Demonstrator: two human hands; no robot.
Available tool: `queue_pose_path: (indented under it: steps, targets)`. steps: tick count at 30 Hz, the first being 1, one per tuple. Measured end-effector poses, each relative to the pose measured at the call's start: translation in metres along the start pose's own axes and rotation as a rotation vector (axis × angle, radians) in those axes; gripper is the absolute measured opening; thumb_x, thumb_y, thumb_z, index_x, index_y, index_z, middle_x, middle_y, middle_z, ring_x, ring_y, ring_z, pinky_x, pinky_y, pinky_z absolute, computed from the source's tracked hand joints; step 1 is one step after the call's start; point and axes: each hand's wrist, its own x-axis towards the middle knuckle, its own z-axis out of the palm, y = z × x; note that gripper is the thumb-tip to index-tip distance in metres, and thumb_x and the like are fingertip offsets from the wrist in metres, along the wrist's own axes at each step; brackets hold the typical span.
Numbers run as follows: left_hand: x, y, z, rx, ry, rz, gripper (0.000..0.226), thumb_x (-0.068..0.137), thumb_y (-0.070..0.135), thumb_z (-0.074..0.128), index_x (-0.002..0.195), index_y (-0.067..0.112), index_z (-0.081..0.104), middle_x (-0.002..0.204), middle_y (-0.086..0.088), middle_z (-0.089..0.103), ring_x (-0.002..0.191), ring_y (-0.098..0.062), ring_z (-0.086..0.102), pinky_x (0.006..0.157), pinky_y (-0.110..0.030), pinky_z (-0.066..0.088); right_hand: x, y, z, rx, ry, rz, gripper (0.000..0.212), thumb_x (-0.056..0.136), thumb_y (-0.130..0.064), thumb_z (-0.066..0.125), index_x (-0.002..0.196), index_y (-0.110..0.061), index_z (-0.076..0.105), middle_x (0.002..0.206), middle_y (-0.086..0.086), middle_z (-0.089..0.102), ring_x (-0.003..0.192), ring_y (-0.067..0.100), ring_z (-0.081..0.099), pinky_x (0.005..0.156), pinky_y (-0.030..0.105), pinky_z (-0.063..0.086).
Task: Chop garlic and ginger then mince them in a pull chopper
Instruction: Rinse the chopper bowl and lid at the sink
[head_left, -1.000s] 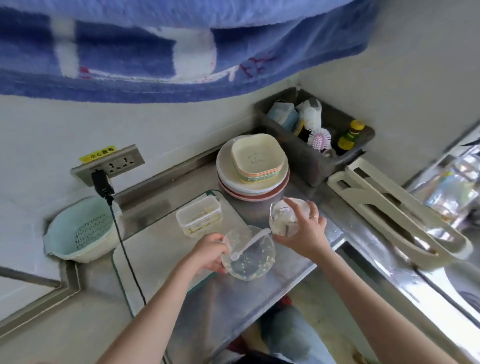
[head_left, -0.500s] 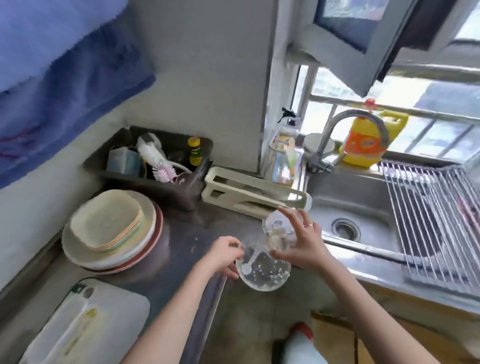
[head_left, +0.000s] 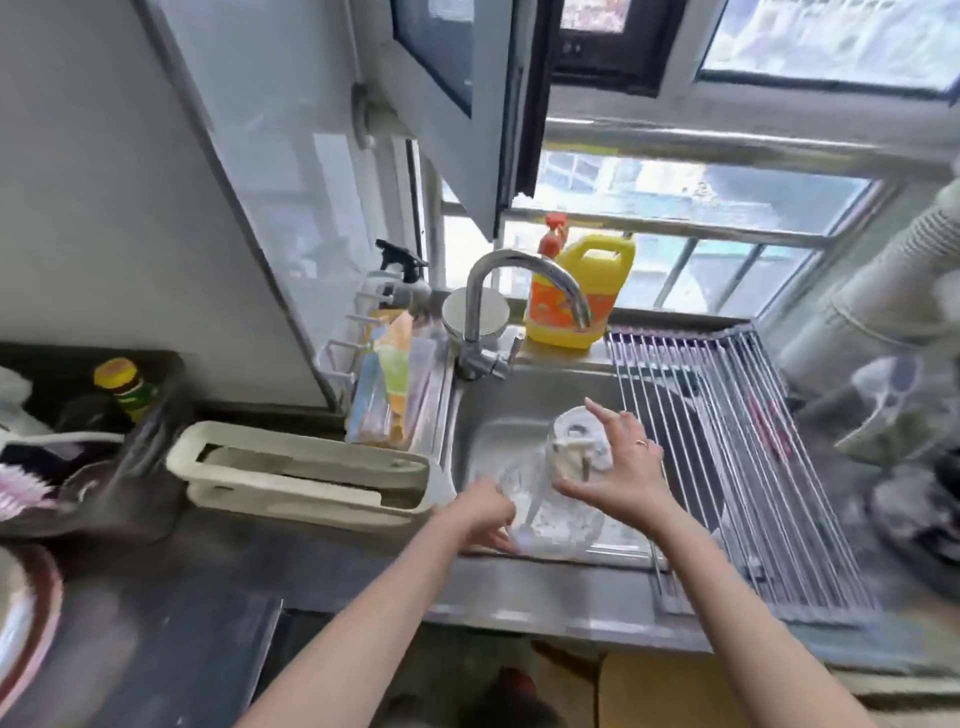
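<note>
Two bare hands work over one steel sink (head_left: 483, 441). The left hand (head_left: 483, 514) grips the near rim of one clear bowl (head_left: 556, 519), the chopper's cup, fingers curled round its edge; a white spoon-like piece lies inside it, too blurred to name. The bowl hangs over the sink's front edge, tilted, and pale flecks cling to its wall. The right hand (head_left: 618, 473) holds one clear lid (head_left: 576, 447) just above and behind the bowl, thumb and lower fingers pinching its sides, the upper fingers spread and lifted off it; one ring sits on a finger. The lid carries a white handle across its middle. One curved tap (head_left: 524, 280) stands at the back of the sink, its spout well above the hands. Behind it on the sill stands one yellow jug (head_left: 587, 291) with an orange label and a red pump. One spray bottle (head_left: 400, 270) with a black trigger stands left of the tap, above a wire caddy (head_left: 363, 364) of coloured packets. One roll-up rack (head_left: 727, 457) of steel rods covers the right side of the sink. Left of the sink lies one cream holder (head_left: 301, 473) on the counter. Farther left one dark bin (head_left: 140, 447) holds one bottle (head_left: 124, 382) with a yellow cap and one pink brush (head_left: 21, 493). Plates (head_left: 26, 613) show at the left edge; their number cannot be told.
</note>
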Motion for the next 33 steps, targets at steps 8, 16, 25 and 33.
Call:
queue_pose_path:
  steps: [8, 16, 25, 33]
  targets:
    - [0.072, 0.023, 0.005, -0.232, 0.246, -0.122, 0.062, 0.094, -0.005, 0.034, 0.149, 0.016, 0.013, 0.152, -0.011, 0.022, 0.115, -0.045, 0.055, 0.065, -0.038, 0.059, 0.065, 0.027, 0.033, 0.092, -0.056, 0.183, 0.107, 0.057, -0.054, 0.078, 0.144, -0.049, 0.016, 0.147, 0.003, 0.026, 0.133, 0.029, 0.028, 0.104, 0.037, 0.021]
    - [0.122, 0.008, 0.014, -0.321, 0.528, -0.155, 0.042, 0.079, -0.021, 0.048, 0.109, 0.007, 0.038, 0.115, -0.015, 0.049, 0.083, -0.033, 0.056, 0.064, -0.047, 0.059, 0.091, 0.077, 0.102, 0.13, -0.133, 0.526, 0.114, 0.05, -0.061, 0.067, 0.145, -0.046, 0.007, 0.148, 0.004, 0.025, 0.136, 0.033, 0.025, 0.105, 0.048, 0.027]
    - [0.162, -0.002, 0.02, -0.219, 0.667, -0.202, 0.046, 0.073, -0.014, 0.062, 0.109, 0.006, 0.041, 0.105, -0.017, 0.058, 0.072, -0.027, 0.061, 0.064, -0.036, 0.057, 0.083, 0.121, 0.16, -0.083, -0.34, 0.606, 0.122, 0.058, -0.058, 0.072, 0.147, -0.044, -0.009, 0.157, 0.002, 0.004, 0.132, 0.037, 0.026, 0.108, 0.05, 0.029]
    - [0.18, 0.002, 0.018, -0.624, 0.511, -0.128, 0.057, 0.082, -0.02, 0.036, 0.131, 0.01, 0.035, 0.121, -0.016, 0.049, 0.092, -0.042, 0.063, 0.05, -0.031, 0.057, 0.093, 0.125, 0.18, -0.032, -0.484, 0.587, 0.117, 0.071, -0.045, 0.074, 0.15, -0.035, -0.011, 0.16, 0.0, -0.002, 0.145, 0.03, 0.008, 0.113, 0.054, 0.017]
